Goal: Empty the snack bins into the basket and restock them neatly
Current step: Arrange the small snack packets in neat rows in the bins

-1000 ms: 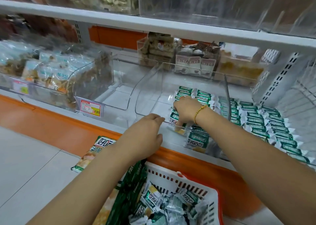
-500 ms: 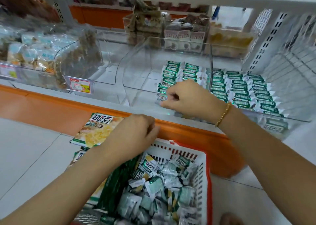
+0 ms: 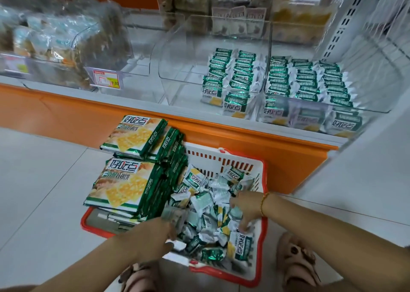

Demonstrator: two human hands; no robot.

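A white basket with a red rim (image 3: 224, 158) stands on the floor under the shelf. Loose green-and-white snack packets (image 3: 206, 205) fill its right half, and large green cracker packs (image 3: 128, 180) are stacked on its left. My right hand (image 3: 245, 209) is down in the loose pile, thumb and bent fingers round some packets. At the pile's near left edge, my left hand (image 3: 150, 236) is blurred, so its grip is unclear. On the shelf, the middle clear bin (image 3: 177, 47) holds two neat rows of packets (image 3: 230, 76). The right bin (image 3: 368, 105) holds three rows (image 3: 308, 78).
Another clear bin (image 3: 142, 67) with a price tag (image 3: 106, 80) sits left of the middle one, and bagged snacks (image 3: 55, 45) fill the bins further left. An orange plinth (image 3: 244, 141) runs under the shelf. My sandalled feet (image 3: 297, 260) stand beside the basket on grey tiles.
Both hands have come down from the shelf's middle bin into the basket. The view has tilted down, so the basket now fills the foreground.
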